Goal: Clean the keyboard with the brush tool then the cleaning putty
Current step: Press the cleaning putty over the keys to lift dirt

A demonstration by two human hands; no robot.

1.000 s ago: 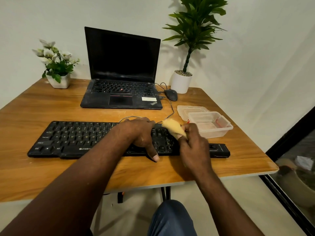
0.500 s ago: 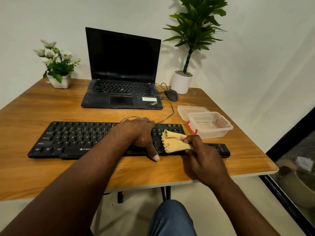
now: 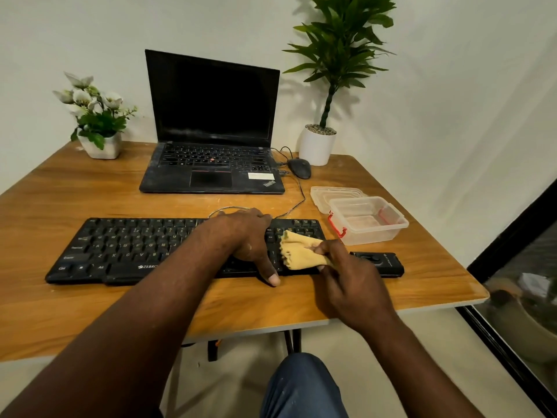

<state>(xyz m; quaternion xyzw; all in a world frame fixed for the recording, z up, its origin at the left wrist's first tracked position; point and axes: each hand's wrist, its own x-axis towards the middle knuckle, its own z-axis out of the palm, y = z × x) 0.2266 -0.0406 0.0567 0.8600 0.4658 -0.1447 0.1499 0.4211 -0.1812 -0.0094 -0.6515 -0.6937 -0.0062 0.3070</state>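
Yellow cleaning putty (image 3: pixel 298 251) is sitting on the right end of the black keyboard (image 3: pixel 135 248), stretched flat over the number-pad keys with a wavy left edge. The right hand (image 3: pixel 352 285) has it by the near right corner, thumb and fingertips pinched together on the putty, and that hand covers part of the lump.

The left hand (image 3: pixel 247 236) lies across the keyboard just left of the putty. Its fingers curl over the far edge and the thumb (image 3: pixel 272 277) reaches down to the near edge, so the board is clamped between them. The forearm blocks a good chunk of the middle keys.

Right next to the keyboard's right end is a long black bar, which looks like the brush tool (image 3: pixel 376 262), lying flat with nobody touching it. Just behind that is an open clear plastic tub (image 3: pixel 370 220) with red latches, with its lid (image 3: pixel 334 194) flat on the table behind it.

Further back on the wooden table (image 3: pixel 90 312): an open ThinkPad laptop (image 3: pixel 211 125) with a dark screen, a black mouse (image 3: pixel 299 168) beside it, a tall green plant in a white pot (image 3: pixel 316 146), and a small flower pot (image 3: pixel 99 143) at the far left. A thin cable (image 3: pixel 297 202) loops behind the keyboard. A knee in blue jeans (image 3: pixel 301 387) shows below the table edge.
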